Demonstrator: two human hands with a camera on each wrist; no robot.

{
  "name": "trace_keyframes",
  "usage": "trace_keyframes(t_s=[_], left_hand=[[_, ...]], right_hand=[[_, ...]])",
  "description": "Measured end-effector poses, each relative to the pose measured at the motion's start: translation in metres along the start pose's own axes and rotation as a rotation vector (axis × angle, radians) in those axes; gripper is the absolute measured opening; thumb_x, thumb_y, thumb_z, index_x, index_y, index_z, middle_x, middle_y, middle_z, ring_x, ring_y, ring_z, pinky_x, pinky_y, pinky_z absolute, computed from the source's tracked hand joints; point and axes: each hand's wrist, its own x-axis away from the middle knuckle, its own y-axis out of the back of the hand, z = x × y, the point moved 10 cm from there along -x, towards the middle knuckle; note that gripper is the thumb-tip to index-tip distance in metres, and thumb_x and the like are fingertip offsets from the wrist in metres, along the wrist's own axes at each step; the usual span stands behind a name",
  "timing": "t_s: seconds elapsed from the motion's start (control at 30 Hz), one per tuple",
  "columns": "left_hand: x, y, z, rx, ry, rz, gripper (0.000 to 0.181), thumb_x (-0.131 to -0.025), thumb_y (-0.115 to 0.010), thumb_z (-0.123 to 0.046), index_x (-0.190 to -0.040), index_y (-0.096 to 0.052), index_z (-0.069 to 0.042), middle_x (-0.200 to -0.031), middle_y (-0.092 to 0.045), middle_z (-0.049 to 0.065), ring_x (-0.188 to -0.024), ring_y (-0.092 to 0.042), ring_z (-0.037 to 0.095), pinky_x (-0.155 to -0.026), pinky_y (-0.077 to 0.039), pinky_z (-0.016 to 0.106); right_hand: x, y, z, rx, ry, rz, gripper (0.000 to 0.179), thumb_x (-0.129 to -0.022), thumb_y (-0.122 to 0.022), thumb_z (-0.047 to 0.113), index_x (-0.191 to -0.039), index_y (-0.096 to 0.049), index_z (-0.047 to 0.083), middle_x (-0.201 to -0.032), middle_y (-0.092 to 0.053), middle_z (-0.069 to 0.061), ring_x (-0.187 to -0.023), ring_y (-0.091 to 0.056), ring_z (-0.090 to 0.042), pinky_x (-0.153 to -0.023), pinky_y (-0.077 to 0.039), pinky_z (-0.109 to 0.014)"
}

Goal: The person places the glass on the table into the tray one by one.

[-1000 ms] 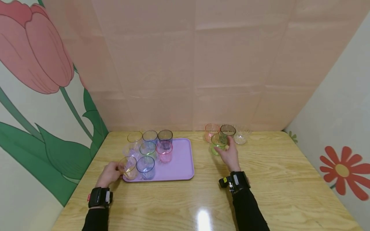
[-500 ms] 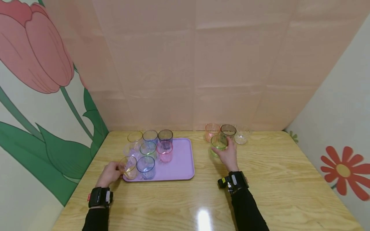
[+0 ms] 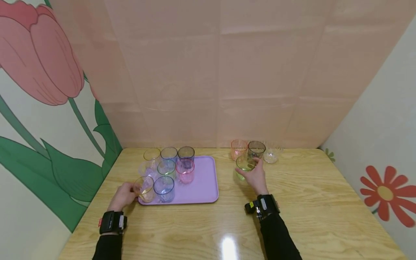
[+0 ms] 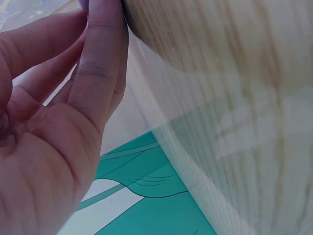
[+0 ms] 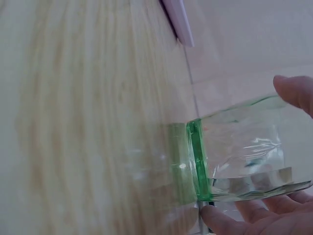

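In the head view, my right hand (image 3: 256, 178) grips a green drinking glass (image 3: 244, 167), thumb on one side and fingers on the other. The right wrist view has this glass (image 5: 244, 152) upright, its thick green base right at the tabletop. My left hand (image 3: 124, 196) is at the left edge of a purple tray (image 3: 198, 189), beside a yellow-rimmed glass (image 3: 144, 189). Thumb and fingers (image 4: 100, 63) of the left hand come together at a sliver of purple rim in the left wrist view; the fingertips are partly cut off there.
Several coloured glasses stand on the tray's left part, among them a blue one (image 3: 164, 189) and a pink one (image 3: 185, 172). Behind the green glass are an orange glass (image 3: 238, 148), a dark glass (image 3: 256, 148) and a clear glass (image 3: 270, 156), near the back wall.
My right hand has moved the green glass slightly toward the person and to the left, away from the dark glass. The left hand and the tray have not moved.
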Motion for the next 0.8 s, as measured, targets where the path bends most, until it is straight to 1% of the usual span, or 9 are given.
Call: trace_keyframes(t_s=[0.17,0.27,0.4,0.47,0.53,0.63,0.7,0.8], left_hand=[[0.000,-0.001,-0.001,-0.004,-0.014,-0.004,0.018,-0.083,-0.058,0.009,-0.070,-0.059,-0.004,-0.084,-0.063,0.010,-0.076,-0.057,0.022,-0.065,-0.047,0.030],[0.001,-0.001,0.001,-0.007,-0.007,-0.001,0.019,-0.084,-0.058,0.009,-0.070,-0.058,-0.004,-0.084,-0.062,0.009,-0.076,-0.057,0.022,-0.065,-0.046,0.030],[0.001,-0.001,0.001,-0.015,-0.007,-0.001,0.019,-0.085,-0.058,0.008,-0.070,-0.058,-0.004,-0.081,-0.061,0.008,-0.074,-0.056,0.022,-0.064,-0.046,0.030],[0.001,0.000,0.001,-0.017,-0.008,-0.002,0.020,-0.085,-0.059,0.008,-0.070,-0.058,-0.005,-0.079,-0.060,0.007,-0.074,-0.055,0.022,-0.064,-0.045,0.030],[0.000,0.000,0.000,-0.020,-0.008,-0.003,0.020,-0.085,-0.058,0.008,-0.070,-0.058,-0.005,-0.079,-0.060,0.007,-0.074,-0.055,0.022,-0.064,-0.044,0.031],[0.000,0.001,0.000,-0.017,-0.011,-0.003,0.017,-0.084,-0.059,0.008,-0.072,-0.060,-0.003,-0.081,-0.061,0.008,-0.075,-0.056,0.023,-0.064,-0.045,0.031],[0.000,0.001,0.000,-0.014,-0.011,-0.005,0.016,-0.084,-0.059,0.008,-0.073,-0.061,-0.003,-0.083,-0.062,0.009,-0.077,-0.057,0.024,-0.065,-0.046,0.031],[0.000,0.000,0.001,-0.007,-0.008,0.000,0.014,-0.083,-0.059,0.009,-0.075,-0.062,-0.002,-0.084,-0.063,0.010,-0.077,-0.058,0.024,-0.066,-0.048,0.031]], right_hand=[[0.002,-0.004,0.002,-0.012,0.005,0.016,0.093,-0.078,-0.088,0.023,-0.146,-0.029,-0.001,-0.138,-0.045,-0.028,-0.127,-0.047,-0.043,-0.105,-0.040,-0.053],[0.003,-0.005,0.004,0.006,0.015,0.015,0.091,-0.077,-0.088,0.023,-0.145,-0.034,-0.003,-0.140,-0.044,-0.029,-0.128,-0.046,-0.042,-0.106,-0.040,-0.053],[0.005,-0.006,0.006,0.034,0.013,0.016,0.092,-0.076,-0.089,0.031,-0.146,-0.039,-0.002,-0.145,-0.039,-0.029,-0.129,-0.044,-0.043,-0.107,-0.039,-0.055],[0.005,-0.007,0.007,0.024,0.005,0.022,0.093,-0.076,-0.089,0.037,-0.146,-0.040,0.000,-0.147,-0.037,-0.029,-0.128,-0.045,-0.043,-0.106,-0.040,-0.055],[0.005,-0.008,0.007,0.003,-0.008,0.022,0.093,-0.075,-0.089,0.040,-0.146,-0.042,0.002,-0.148,-0.035,-0.028,-0.128,-0.045,-0.042,-0.106,-0.041,-0.055],[0.006,-0.008,0.009,-0.030,-0.008,0.017,0.091,-0.075,-0.089,0.040,-0.145,-0.044,0.005,-0.148,-0.034,-0.026,-0.126,-0.045,-0.039,-0.104,-0.042,-0.052],[0.007,-0.009,0.012,-0.066,0.004,0.015,0.089,-0.075,-0.090,0.037,-0.145,-0.045,0.005,-0.146,-0.037,-0.025,-0.125,-0.047,-0.038,-0.102,-0.044,-0.050],[0.010,-0.011,0.017,-0.139,0.026,0.021,0.086,-0.076,-0.091,0.030,-0.143,-0.044,0.003,-0.141,-0.045,-0.022,-0.123,-0.052,-0.036,-0.098,-0.048,-0.043]])
